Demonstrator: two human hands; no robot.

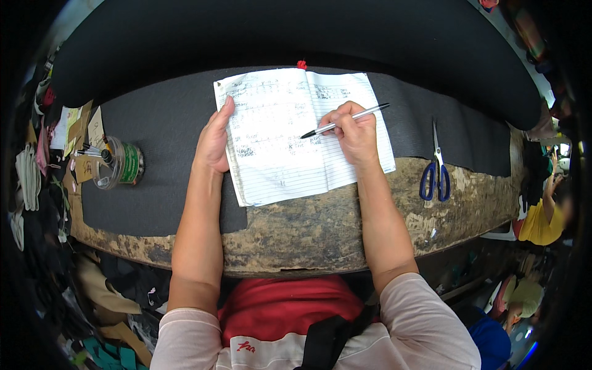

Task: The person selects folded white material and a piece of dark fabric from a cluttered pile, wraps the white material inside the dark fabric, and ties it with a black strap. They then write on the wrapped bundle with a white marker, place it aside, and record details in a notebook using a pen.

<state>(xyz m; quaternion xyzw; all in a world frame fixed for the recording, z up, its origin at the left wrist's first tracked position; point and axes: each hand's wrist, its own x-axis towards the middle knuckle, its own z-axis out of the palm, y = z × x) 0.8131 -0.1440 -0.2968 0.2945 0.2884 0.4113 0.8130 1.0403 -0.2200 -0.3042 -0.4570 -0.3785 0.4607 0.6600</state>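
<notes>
An open lined notebook [277, 169] lies on black cloth, slightly tilted, with handwriting over its left page and the top of its right page. My left hand [214, 139] grips the notebook's left edge, its thumb up beside the page and its other fingers mostly hidden. Over the right page, my right hand [353, 132] is closed around a silver pen [361, 115] with black ends. The pen's tip points down and left, by the written lines near the fold. I cannot tell whether the tip touches the paper.
Scissors [436, 166] with blue handles lie right of the notebook, across the cloth's edge. A clear plastic jar [126, 161] with pens stands at left on the worn wooden table [296, 237]. A large black fabric roll [296, 31] spans the back. People sit at far right.
</notes>
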